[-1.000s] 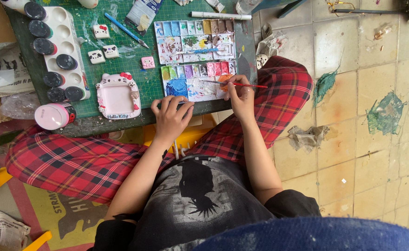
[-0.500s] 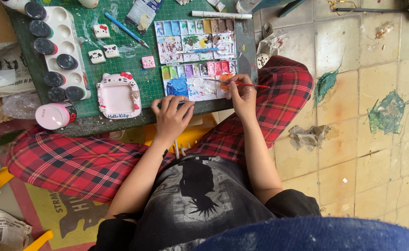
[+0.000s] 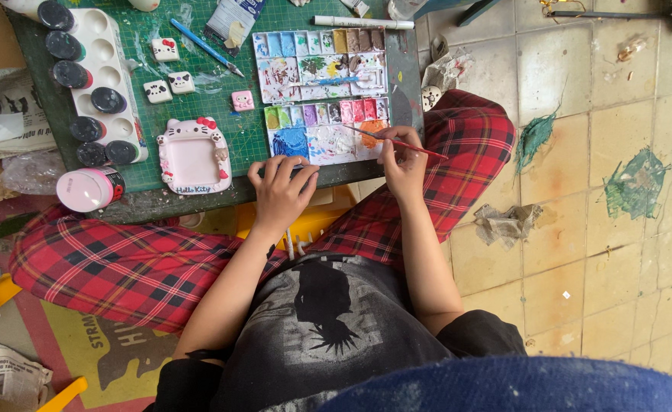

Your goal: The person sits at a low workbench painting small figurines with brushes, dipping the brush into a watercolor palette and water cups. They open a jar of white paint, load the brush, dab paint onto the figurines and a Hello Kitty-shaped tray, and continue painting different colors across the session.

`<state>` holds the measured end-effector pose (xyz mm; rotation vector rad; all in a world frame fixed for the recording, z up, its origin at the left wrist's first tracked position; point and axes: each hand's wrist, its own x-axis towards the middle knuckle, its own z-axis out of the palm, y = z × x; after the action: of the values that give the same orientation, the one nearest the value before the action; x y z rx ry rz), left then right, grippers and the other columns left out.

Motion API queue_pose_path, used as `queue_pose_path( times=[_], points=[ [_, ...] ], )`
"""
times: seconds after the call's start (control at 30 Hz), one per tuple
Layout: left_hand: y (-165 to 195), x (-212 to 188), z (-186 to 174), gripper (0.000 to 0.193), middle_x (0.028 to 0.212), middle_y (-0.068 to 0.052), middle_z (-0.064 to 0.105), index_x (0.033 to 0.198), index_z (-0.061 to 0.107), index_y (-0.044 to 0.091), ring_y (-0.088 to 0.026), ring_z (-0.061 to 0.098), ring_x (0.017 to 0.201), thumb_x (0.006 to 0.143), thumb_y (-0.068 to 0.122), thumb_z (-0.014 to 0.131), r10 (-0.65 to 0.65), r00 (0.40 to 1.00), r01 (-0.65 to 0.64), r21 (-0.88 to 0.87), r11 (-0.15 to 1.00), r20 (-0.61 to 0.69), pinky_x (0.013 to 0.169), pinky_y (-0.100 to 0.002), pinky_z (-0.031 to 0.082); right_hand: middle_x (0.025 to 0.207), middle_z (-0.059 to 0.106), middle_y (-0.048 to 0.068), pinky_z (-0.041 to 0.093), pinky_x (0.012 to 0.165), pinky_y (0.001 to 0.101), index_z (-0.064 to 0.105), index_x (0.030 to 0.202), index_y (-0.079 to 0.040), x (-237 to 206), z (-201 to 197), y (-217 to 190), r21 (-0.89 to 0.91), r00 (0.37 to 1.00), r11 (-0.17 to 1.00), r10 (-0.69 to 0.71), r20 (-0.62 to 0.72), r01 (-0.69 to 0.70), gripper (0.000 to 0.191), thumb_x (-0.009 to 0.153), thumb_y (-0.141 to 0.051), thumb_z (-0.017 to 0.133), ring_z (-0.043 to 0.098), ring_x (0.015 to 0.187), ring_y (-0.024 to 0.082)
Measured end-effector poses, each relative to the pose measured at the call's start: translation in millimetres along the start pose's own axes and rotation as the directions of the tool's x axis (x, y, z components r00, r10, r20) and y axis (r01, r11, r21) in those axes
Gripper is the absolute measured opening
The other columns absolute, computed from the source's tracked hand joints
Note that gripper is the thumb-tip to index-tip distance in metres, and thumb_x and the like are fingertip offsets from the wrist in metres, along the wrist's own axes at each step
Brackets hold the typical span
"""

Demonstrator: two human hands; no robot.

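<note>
My right hand (image 3: 403, 162) grips a thin red paintbrush (image 3: 420, 146) whose tip reaches the orange well of the paint palette (image 3: 322, 95). My left hand (image 3: 281, 191) rests at the near edge of the green cutting mat (image 3: 198, 107), fingers curled over a small dark object that is mostly hidden. Just left of that hand lies a pink-and-white cat-shaped frame (image 3: 194, 156). Several small painted cat-face pieces (image 3: 169, 82) sit farther up the mat.
A white tray with dark paint-pot lids (image 3: 91, 84) lines the mat's left side, with a pink-lidded jar (image 3: 88, 189) below it. A blue brush (image 3: 204, 46) and a white marker (image 3: 362, 22) lie near the top. Paint-stained floor tiles and crumpled paper (image 3: 507, 223) are at the right.
</note>
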<state>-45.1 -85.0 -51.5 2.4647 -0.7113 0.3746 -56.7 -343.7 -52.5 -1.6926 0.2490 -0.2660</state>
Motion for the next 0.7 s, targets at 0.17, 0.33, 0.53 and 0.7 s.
queue_pose_path(
  times=[0.17, 0.33, 0.53, 0.7],
  points=[
    [-0.4, -0.7, 0.7, 0.008, 0.111, 0.005, 0.062, 0.102, 0.076, 0.021, -0.019, 0.057, 0.113, 0.094, 0.024, 0.079, 0.002, 1.0, -0.002, -0.002, 1.0, 0.009, 0.104, -0.046, 0.03, 0.098, 0.071, 0.007, 0.047, 0.064, 0.0184, 0.056, 0.108, -0.001, -3.8, -4.1, 4.3, 0.01, 0.998, 1.0, 0.021, -0.057, -0.02, 0.002, 0.107, -0.003, 0.057, 0.056, 0.069, 0.002],
    [-0.8, -0.4, 1.2, 0.008, 0.111, 0.005, 0.062, 0.102, 0.076, 0.021, -0.019, 0.057, 0.113, 0.095, 0.024, 0.079, 0.004, 1.0, -0.004, 0.0, 1.0, 0.008, 0.103, -0.046, 0.029, 0.086, 0.063, 0.005, 0.05, 0.071, 0.0215, 0.055, 0.116, -0.001, -3.0, -5.2, 16.3, 0.062, 0.998, 0.998, -0.006, -0.06, 0.01, 0.004, 0.114, -0.004, 0.055, 0.059, 0.072, 0.006],
    [-0.9, -0.7, 0.8, 0.009, 0.111, 0.005, 0.062, 0.102, 0.076, 0.021, -0.019, 0.057, 0.112, 0.094, 0.024, 0.079, 0.002, 1.0, -0.002, -0.001, 1.0, 0.011, 0.103, -0.046, 0.029, 0.089, 0.069, 0.01, 0.045, 0.059, 0.0203, 0.051, 0.117, -0.003, 3.2, -10.4, 23.8, 0.176, 0.992, 0.98, 0.102, -0.074, -0.088, 0.008, 0.112, -0.008, 0.053, 0.054, 0.06, 0.006],
    [-1.1, -0.7, 1.3, 0.008, 0.111, 0.005, 0.062, 0.102, 0.076, 0.021, -0.019, 0.056, 0.112, 0.095, 0.024, 0.079, 0.006, 1.0, -0.006, -0.003, 1.0, 0.005, 0.103, -0.046, 0.029, 0.089, 0.067, 0.009, 0.046, 0.059, 0.0203, 0.051, 0.117, -0.003, 2.5, -11.3, 25.3, 0.168, 0.99, 0.982, 0.103, -0.096, -0.086, 0.008, 0.111, -0.008, 0.053, 0.055, 0.062, 0.006]
  ],
)
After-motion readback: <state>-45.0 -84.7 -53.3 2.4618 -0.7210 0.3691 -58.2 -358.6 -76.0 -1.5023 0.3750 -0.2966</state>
